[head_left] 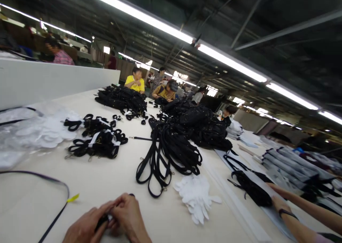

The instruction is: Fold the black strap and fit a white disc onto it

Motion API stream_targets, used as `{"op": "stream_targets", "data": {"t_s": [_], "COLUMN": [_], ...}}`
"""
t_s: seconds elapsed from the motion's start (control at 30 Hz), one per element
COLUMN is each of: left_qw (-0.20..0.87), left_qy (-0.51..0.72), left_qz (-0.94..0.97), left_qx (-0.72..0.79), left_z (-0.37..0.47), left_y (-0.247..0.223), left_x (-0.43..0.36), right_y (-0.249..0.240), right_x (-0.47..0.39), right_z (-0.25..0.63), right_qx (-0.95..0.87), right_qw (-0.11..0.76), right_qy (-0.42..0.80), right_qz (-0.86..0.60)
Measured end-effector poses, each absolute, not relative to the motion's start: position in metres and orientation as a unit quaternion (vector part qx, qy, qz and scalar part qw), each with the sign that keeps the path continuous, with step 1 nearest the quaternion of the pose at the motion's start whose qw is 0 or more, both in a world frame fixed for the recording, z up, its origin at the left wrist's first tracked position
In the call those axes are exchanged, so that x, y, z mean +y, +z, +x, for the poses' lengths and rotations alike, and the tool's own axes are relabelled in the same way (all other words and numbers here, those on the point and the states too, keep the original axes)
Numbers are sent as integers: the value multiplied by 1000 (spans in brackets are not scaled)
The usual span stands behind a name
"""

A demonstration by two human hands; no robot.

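Observation:
At the table's near edge my left hand [87,221] and my right hand [129,214] meet, fingers closed. Between them is a folded black strap [101,221], mostly covered by the fingers, with a bit of white showing beside it. A dark tip also pokes out above my right hand. Farther up the table lie bundled black straps [97,143] wrapped with white bands and fitted with metal hooks. To the right of my hands is a heap of white strips [194,196]. Above that, long black straps [171,154] with metal clips spread out in loops.
A large pile of black bags [192,118] fills the table's middle. White pieces in clear plastic [45,129] lie left, near a thin dark cord [55,179] with a yellow tag [73,198]. At right, a co-worker's hands [278,200] touch a black bag [252,189]. Grey stacks [288,164] stand beyond.

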State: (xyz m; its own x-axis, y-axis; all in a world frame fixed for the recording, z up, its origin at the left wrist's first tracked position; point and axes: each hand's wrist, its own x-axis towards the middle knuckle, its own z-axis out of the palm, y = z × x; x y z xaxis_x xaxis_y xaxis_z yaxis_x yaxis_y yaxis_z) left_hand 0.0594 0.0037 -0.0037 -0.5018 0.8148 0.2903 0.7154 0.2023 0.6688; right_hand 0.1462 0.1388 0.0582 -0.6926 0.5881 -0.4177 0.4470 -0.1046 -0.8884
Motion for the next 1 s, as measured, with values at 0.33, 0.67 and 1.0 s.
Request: {"op": "stream_targets", "data": {"t_s": [0.33, 0.67, 1.0], "left_qw": [45, 49, -12], "left_qy": [365, 352, 415], "left_qz": [471, 470, 468], "left_qx": [802, 808, 780], "left_z": [66, 66, 68], "left_y": [22, 21, 2], "left_x": [1, 1, 5], "right_y": [79, 71, 91], "right_x": [141, 137, 131], "right_z": [149, 154, 159], "right_qx": [-685, -657, -917], "right_qw": [36, 65, 24], "right_qy": [630, 674, 272], "right_qz": [-364, -331, -289]}}
